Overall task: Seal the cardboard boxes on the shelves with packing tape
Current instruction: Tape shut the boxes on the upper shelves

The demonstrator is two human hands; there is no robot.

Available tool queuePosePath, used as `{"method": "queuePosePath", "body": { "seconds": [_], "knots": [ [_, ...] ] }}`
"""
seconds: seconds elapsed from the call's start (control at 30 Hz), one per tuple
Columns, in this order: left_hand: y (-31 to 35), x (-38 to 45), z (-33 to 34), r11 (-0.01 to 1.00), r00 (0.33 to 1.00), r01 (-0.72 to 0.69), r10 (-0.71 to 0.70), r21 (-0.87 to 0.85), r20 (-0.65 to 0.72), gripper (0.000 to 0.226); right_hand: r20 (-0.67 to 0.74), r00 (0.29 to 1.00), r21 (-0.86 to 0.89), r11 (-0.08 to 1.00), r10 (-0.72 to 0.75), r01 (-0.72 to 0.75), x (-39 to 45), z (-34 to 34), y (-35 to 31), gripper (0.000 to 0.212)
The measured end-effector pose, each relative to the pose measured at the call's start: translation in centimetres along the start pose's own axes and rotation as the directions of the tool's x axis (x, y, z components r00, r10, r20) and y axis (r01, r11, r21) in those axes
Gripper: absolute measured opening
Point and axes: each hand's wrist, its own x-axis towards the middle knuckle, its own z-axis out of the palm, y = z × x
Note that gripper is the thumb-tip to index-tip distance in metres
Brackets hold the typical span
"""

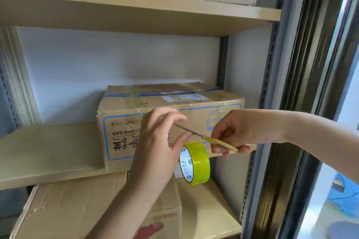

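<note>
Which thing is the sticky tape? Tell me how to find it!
Find the middle shelf with the box that has blue lines and upside-down writing. Look just under that box's front, below the left hand and the scissors held by the right hand. The tape hangs there, the only shiny yellow-green ring among brown boxes.
</note>
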Motion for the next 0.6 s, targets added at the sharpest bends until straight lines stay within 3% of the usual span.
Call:
{"method": "queuePosePath", "body": {
  "seconds": [0.03, 0.1, 0.2, 0.27, 0.33, 0.4, 0.47, 0.6],
  "knots": [
    [0.1, -1.0, 0.7, 0.989, 0.989, 0.149, -0.149, -0.016, -0.011, 0.036, -0.040, 0.999, -0.075, 0.997, 0.012, -0.015, -0.1, -0.3, 1.1, 0.022],
    [0.2, -2.7, 2.3, 0.868, 0.870, 0.489, -0.479, -0.087, 0.114, 0.060, -0.083, 0.993, -0.161, 0.982, 0.088, -0.100, -0.7, -1.3, 3.2, 0.021],
    [0.3, -3.2, 5.1, 0.673, 0.668, 0.727, -0.649, -0.133, 0.366, 0.067, 0.016, 0.981, -0.233, 0.955, 0.195, -0.186, -1.2, -2.6, 5.8, 0.019],
    [0.2, -2.6, 6.6, 0.578, 0.605, 0.791, -0.685, -0.203, 0.405, 0.046, 0.085, 0.972, -0.241, 0.951, 0.220, -0.195, -0.7, -3.0, 6.7, 0.007],
    [0.1, -2.4, 7.4, 0.527, 0.607, 0.795, -0.677, -0.302, 0.417, 0.034, 0.113, 0.964, -0.242, 0.948, 0.239, -0.207, 0.2, -3.5, 7.2, 0.029],
    [0.0, -2.5, 8.0, 0.414, 0.599, 0.791, -0.677, -0.450, 0.429, 0.029, 0.126, 0.961, -0.235, 0.948, 0.247, -0.213, 1.5, -3.9, 7.2, 0.056],
    [0.3, -2.7, 8.2, 0.291, 0.596, 0.762, -0.665, -0.578, 0.450, 0.019, 0.147, 0.967, -0.224, 0.959, 0.210, -0.174, 3.2, -3.8, 6.5, 0.059],
    [0.5, -2.9, 7.5, 0.268, 0.613, 0.731, -0.661, -0.628, 0.432, 0.018, 0.129, 0.989, -0.266, 0.963, 0.070, -0.033, 6.5, -2.7, 4.3, 0.056]
  ]
}}
